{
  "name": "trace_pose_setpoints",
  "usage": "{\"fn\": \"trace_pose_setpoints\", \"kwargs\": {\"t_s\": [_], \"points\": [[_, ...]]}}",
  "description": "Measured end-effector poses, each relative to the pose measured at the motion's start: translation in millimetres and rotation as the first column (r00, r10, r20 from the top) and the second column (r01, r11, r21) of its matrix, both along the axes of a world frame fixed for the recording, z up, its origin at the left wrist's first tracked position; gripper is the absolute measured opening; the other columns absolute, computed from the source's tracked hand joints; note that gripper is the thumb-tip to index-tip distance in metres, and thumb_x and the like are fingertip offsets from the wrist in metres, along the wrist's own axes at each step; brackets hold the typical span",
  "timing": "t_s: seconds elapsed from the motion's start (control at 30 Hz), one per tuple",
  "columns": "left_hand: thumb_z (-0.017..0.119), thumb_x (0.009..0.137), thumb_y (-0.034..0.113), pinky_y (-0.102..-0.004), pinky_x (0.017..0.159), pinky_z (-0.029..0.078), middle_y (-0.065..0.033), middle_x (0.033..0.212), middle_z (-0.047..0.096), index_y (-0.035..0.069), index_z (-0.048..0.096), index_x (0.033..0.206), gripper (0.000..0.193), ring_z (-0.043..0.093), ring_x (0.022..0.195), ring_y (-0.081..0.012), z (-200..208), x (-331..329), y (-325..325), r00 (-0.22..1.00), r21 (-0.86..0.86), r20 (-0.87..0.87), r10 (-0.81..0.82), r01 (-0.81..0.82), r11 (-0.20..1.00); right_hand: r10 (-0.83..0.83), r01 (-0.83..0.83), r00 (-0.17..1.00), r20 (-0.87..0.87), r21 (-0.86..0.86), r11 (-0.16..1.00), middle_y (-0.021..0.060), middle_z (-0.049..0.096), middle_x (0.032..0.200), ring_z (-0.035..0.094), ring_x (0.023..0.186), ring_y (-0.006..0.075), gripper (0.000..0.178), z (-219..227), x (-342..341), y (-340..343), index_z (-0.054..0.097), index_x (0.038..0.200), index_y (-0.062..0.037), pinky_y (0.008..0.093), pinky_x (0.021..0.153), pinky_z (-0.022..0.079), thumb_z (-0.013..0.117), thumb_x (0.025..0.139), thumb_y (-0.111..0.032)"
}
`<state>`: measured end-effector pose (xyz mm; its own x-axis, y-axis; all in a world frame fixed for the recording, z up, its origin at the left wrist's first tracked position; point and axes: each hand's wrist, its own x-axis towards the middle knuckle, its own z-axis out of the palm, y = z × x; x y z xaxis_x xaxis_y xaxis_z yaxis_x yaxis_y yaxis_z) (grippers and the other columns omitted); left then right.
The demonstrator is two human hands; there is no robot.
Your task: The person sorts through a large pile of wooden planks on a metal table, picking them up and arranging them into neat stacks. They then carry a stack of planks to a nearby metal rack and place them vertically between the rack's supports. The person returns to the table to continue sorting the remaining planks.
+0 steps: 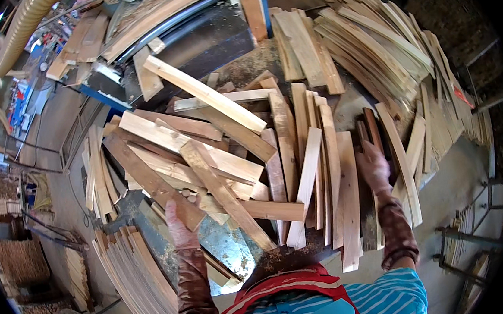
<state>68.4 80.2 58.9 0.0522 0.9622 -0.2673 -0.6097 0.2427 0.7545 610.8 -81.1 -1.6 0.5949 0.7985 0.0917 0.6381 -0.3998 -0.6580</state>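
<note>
A wide brown wooden board point(147, 173) slants down through the left side of the pile. My left hand point(181, 229) grips its lower end, with the thumb up along the edge. At the right of the pile my right hand point(375, 168) is closed around a dark brown wooden strip point(372, 126); its fingertips are partly hidden. Just left of that hand stands a row of long strips point(348, 193). Between my hands, loose boards lie crossed over each other, among them a pale board point(206, 93) on top and a short one point(273, 209) lying crosswise.
Neat stacks of strips stand at the lower left point(135, 271) and far right point(369, 55). Behind the pile is a dark machine with a roller point(169, 25). A ribbed hose point(24, 27) hangs at the upper left. A metal frame point(465, 239) stands at the right.
</note>
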Motion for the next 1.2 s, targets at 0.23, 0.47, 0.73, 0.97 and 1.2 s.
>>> {"fn": "trace_pose_setpoints", "kwargs": {"t_s": [0.23,0.47,0.73,0.97,1.2], "points": [[0.059,0.094,0.065,-0.0516,0.099,0.055,-0.0105,0.1,0.07,0.007,0.058,0.124,0.065,0.07,0.085,-0.028,-13.2,17.8,5.9,0.99,-0.205,0.068,0.123,-0.107,0.973,0.527,-0.529,0.848,-0.058,-0.138,0.837,0.0204,0.061,0.13,0.062,0.116,0.0392,0.07,26.9,-167.2,279.4,0.047,0.142,-0.0074,0.0472,0.095,0.051,0.066,0.087,-0.047],[0.057,0.093,0.07,-0.0595,0.105,0.047,-0.0096,0.1,0.069,0.012,0.056,0.133,0.07,0.067,0.092,-0.0289,-30.4,20.5,5.0,0.983,-0.313,0.092,0.156,-0.12,0.942,0.469,-0.415,0.876,0.111,-0.32,0.852,0.0191,0.068,0.109,0.069,0.099,0.0381,0.061,64.5,-168.0,272.3,0.05,0.131,-0.0093,0.0491,0.085,0.056,0.066,0.084,-0.044],[0.061,0.101,0.039,-0.0447,0.106,0.049,-0.0099,0.138,0.058,0.005,0.05,0.144,0.056,0.059,0.124,-0.0267,-49.0,-3.9,25.1,0.958,-0.22,-0.127,-0.257,0.225,0.949,-0.233,0.238,0.969,0.087,-0.051,0.97,0.0126,0.068,0.102,0.066,0.098,0.0341,0.037,45.2,-10.9,-27.9,0.065,0.115,-0.0116,0.0419,0.084,0.054,0.078,0.081,-0.018],[0.068,0.097,0.019,-0.037,0.101,0.053,-0.0069,0.128,0.065,0.002,0.06,0.133,0.041,0.063,0.118,-0.0218,-49.3,28.5,39.5,0.985,-0.221,-0.162,-0.054,0.017,0.975,-0.238,0.432,0.895,0.377,-0.607,0.667,0.0219,0.057,0.141,0.057,0.12,0.0441,0.052,-21.3,95.9,-201.2,0.05,0.146,-0.0109,0.0466,0.099,0.049,0.055,0.096,-0.024],[0.066,0.097,0.012,-0.0392,0.099,0.055,-0.0082,0.129,0.066,0.004,0.058,0.135,0.039,0.065,0.117,-0.0233,-55.6,21.2,31.7,0.994,-0.228,-0.11,0.024,-0.049,0.972,0.176,-0.177,0.902,0.394,-0.034,0.984,0.0188,0.06,0.14,0.059,0.127,0.0352,0.046,-34.2,32.7,46.8,0.062,0.135,-0.0013,0.0421,0.109,0.046,0.07,0.091,-0.013]]}}
